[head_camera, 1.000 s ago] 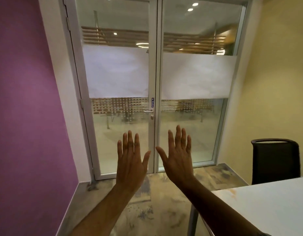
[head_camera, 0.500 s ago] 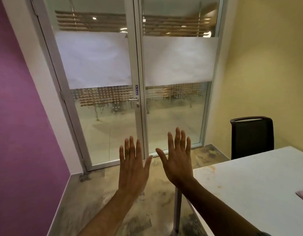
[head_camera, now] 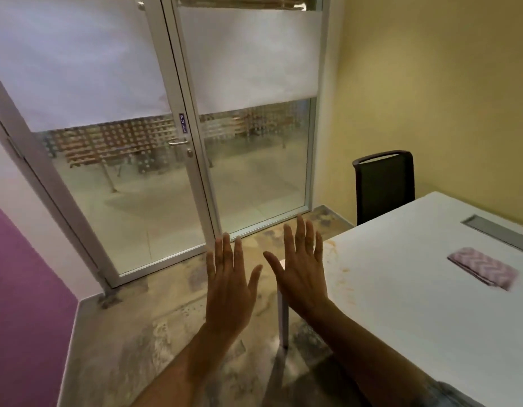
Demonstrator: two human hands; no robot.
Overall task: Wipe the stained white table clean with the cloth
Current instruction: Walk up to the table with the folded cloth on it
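Note:
The white table fills the right of the view, with orange-brown stains near its left corner. A folded pink patterned cloth lies flat on it toward the right. My left hand and my right hand are held up side by side, backs toward me, fingers spread, holding nothing. Both hover over the floor just left of the table's corner, well away from the cloth.
A black chair stands at the table's far side against the yellow wall. A grey cable slot is set in the tabletop. A glass double door faces me. The table leg stands by my right wrist.
The view has tilted down and to the right, bringing more of the table and the whole cloth into sight. My hands stay spread in the same pose.

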